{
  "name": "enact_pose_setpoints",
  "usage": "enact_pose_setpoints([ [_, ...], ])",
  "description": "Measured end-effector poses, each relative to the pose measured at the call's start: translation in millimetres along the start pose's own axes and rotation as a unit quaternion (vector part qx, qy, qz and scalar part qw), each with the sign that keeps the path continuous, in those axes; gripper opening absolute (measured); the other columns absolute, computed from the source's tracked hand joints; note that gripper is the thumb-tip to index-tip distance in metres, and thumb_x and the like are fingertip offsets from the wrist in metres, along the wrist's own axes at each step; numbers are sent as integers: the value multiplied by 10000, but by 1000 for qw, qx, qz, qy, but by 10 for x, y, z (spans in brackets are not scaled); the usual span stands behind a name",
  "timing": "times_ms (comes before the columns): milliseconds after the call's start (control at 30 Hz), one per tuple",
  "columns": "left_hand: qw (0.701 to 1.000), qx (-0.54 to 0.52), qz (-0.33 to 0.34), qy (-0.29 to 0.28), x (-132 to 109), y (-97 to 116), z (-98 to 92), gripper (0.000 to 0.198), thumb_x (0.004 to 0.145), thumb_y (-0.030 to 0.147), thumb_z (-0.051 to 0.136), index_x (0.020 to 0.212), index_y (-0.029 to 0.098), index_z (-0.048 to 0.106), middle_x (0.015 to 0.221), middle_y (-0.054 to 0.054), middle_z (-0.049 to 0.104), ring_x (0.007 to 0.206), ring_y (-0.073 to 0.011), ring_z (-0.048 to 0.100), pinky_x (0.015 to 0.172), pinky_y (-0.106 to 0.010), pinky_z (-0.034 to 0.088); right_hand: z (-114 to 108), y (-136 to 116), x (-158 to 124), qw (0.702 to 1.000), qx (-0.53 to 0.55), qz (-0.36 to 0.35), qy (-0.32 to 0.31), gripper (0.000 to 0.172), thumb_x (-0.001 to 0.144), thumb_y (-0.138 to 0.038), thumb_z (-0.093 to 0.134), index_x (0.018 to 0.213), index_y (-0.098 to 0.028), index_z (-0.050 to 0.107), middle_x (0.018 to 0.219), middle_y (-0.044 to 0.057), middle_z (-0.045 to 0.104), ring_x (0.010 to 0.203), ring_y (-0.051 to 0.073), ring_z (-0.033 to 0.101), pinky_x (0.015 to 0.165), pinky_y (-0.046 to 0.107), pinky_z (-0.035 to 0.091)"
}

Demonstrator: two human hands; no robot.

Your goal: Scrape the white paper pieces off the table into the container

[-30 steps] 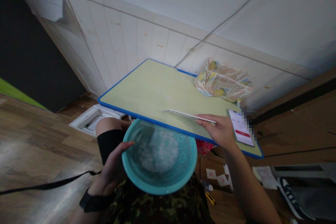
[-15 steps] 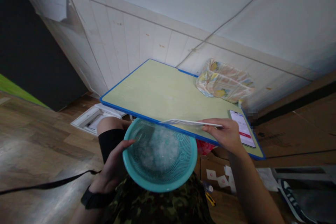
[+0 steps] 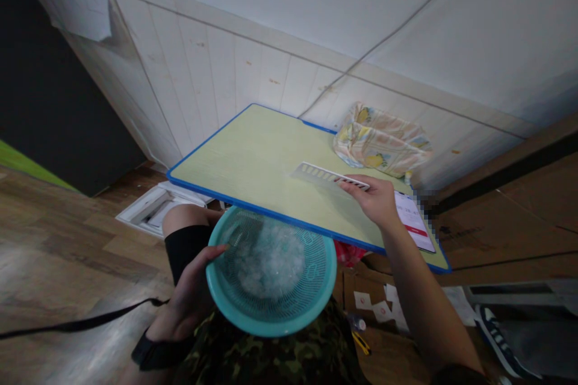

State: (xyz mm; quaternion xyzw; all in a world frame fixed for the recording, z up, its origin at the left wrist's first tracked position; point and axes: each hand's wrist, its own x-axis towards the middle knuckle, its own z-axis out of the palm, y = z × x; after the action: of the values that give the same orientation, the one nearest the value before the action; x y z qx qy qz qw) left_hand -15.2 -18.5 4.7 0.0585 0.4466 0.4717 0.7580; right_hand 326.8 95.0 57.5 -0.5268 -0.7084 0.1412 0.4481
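A turquoise plastic colander point(image 3: 271, 328) rests over my lap, its far rim tucked below the table's edge. Many small, clear-to-white pieces point(image 3: 271, 258) are heaped inside it; their kind I cannot make out. My left hand point(image 3: 194, 280) grips the colander's left rim, thumb over the top and the other fingers hidden beneath. Above the table, my right hand point(image 3: 372, 198) pinches one end of a thin white slotted plastic strip point(image 3: 318, 172), which has a row of openings and points left, tilted.
A yellow-green table point(image 3: 244, 153) with blue edging stands against the white wall. On it are a lemon-patterned cloth basket point(image 3: 382, 138) and a phone point(image 3: 414, 222). Below right lie paper cards point(image 3: 383, 311), a yellow cutter point(image 3: 362, 343) and a shoe point(image 3: 499, 337). An open white box point(image 3: 149, 210) sits at left.
My right hand has lifted the slotted strip up and away from the table's front edge, turning it so its openings show more. My left hand stays on the colander's rim.
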Motion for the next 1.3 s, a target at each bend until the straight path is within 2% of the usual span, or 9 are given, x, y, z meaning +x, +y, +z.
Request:
enact_pose_setpoints([
  [167, 1000, -4, -14, -2, -10, -5, 3, 299, 849, 144, 644, 1114, 60, 755, 829, -147, 829, 816, -320, 792, 775, -385, 643, -168, -22, -121, 1000, 5, -9, -5, 193, 783, -395, 778, 899, -246, 813, 882, 29, 797, 788, 225, 749, 729, 323, 588],
  [300, 1000, 10, -10, -9, -4, -16, -2, 279, 874, 162, 622, 1090, 43, 752, 905, -179, 825, 832, -329, 789, 785, -415, 641, -156, -46, -141, 1000, -4, 0, -10, 207, 793, -400, 774, 929, -248, 811, 906, 29, 797, 801, 221, 749, 740, 322, 584],
  [467, 1000, 12, -1, 8, -21, 4, 29, 248, 879, 131, 595, 1038, 48, 766, 825, -166, 824, 805, -319, 791, 756, -390, 644, -186, -99, -152, 999, 11, -8, -37, 185, 783, -384, 784, 899, -243, 815, 867, 30, 796, 760, 216, 747, 707, 310, 588],
  [633, 1000, 8, -6, 23, -23, 19, 64, 261, 860, 107, 595, 1048, 56, 768, 792, -154, 823, 790, -327, 791, 753, -404, 645, -93, -76, -69, 1000, 15, -7, 7, 199, 782, -392, 780, 906, -240, 812, 895, 32, 797, 798, 223, 748, 735, 326, 590],
  [800, 1000, -2, -19, 16, -5, 11, 39, 298, 844, 126, 616, 1093, 47, 760, 866, -175, 825, 832, -345, 788, 786, -419, 640, -11, -72, -36, 999, 26, -4, -25, 208, 767, -398, 786, 896, -236, 814, 877, 35, 796, 786, 224, 749, 736, 327, 595],
  [1133, 1000, -1, -15, 12, -13, 1, 34, 271, 843, 123, 621, 1057, 52, 771, 839, -163, 827, 835, -333, 789, 774, -390, 642, -289, -80, -142, 999, 3, 5, -33, 191, 752, -395, 805, 873, -249, 818, 860, 30, 795, 750, 227, 749, 697, 322, 597],
  [1300, 1000, -4, -23, 19, -10, 2, 28, 276, 833, 145, 647, 1067, 70, 773, 852, -156, 829, 840, -340, 789, 783, -403, 641, -236, -9, -77, 1000, 8, 3, 21, 193, 763, -397, 788, 879, -245, 815, 860, 31, 794, 743, 225, 743, 686, 335, 601],
])
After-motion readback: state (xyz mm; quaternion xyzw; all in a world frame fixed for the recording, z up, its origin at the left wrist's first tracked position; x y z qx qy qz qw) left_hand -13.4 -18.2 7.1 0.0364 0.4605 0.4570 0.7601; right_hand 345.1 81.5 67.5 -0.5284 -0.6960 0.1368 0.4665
